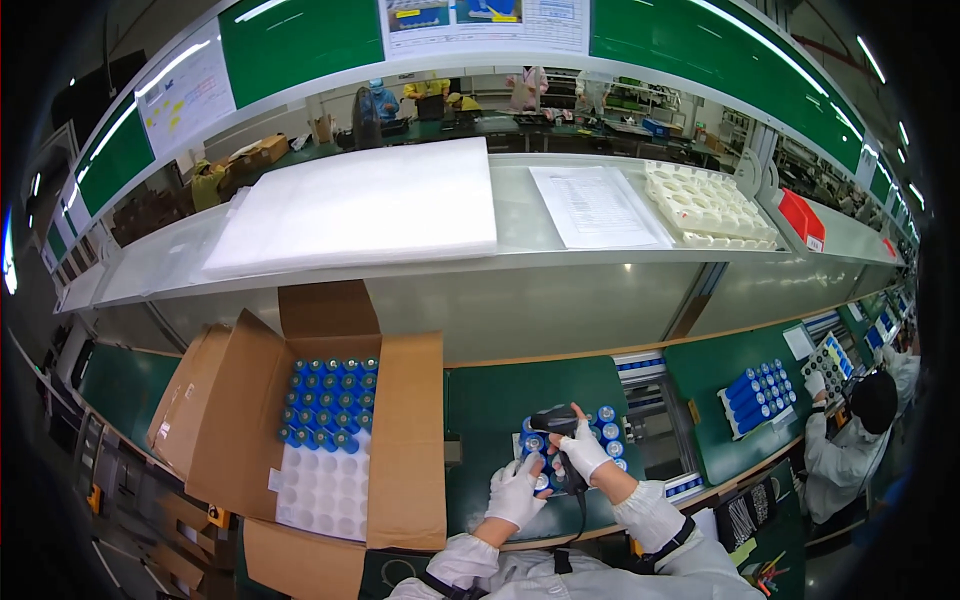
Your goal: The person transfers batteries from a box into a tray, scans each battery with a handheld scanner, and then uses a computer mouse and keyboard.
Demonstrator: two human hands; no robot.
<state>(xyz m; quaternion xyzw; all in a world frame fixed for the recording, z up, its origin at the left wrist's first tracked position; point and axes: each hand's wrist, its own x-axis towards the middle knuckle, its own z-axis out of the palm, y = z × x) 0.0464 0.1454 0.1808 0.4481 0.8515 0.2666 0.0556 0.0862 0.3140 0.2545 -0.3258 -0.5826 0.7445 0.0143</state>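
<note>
My right hand (588, 453), in a white glove with bare fingertips, is closed around a black handheld scanner (553, 420) with a cable hanging down. Beneath it stands a group of blue battery cells (608, 430) with pale round tops, on the green work mat (480, 400). My left hand (515, 495), gloved the same way, has its fingers closed against a cell at the near left of the group. The scanner and my hands cover part of the cells.
At left an open cardboard box (405, 440) holds rows of blue cells (328, 395) in a white tray (320, 490). A shelf above carries white foam sheets (370, 210), papers (600, 205) and cream cell holders (710, 200). At right, a co-worker (850, 450) handles another cell pack.
</note>
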